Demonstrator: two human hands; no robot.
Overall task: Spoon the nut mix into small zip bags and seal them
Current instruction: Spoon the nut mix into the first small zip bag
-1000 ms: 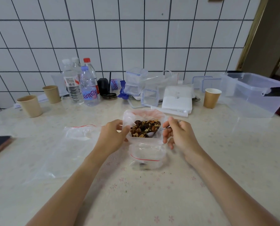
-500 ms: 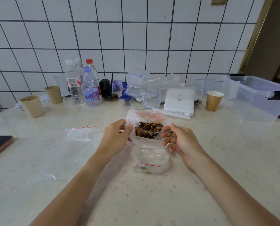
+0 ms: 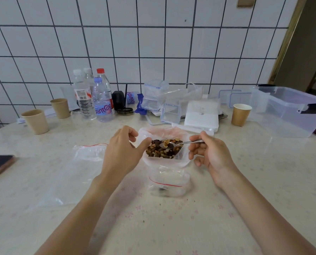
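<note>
Here, the right hand (image 3: 211,155) pinches a spoon (image 3: 179,143) heaped over the nut mix (image 3: 162,150), while the left hand (image 3: 123,151) grips the mix's bag (image 3: 144,137) mid-table (image 3: 264,181).

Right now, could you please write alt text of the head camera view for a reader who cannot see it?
A person's right hand holds a spoon over a container of nut mix, while the left hand pinches its plastic liner. A small zip bag lies in front on the table.
</note>
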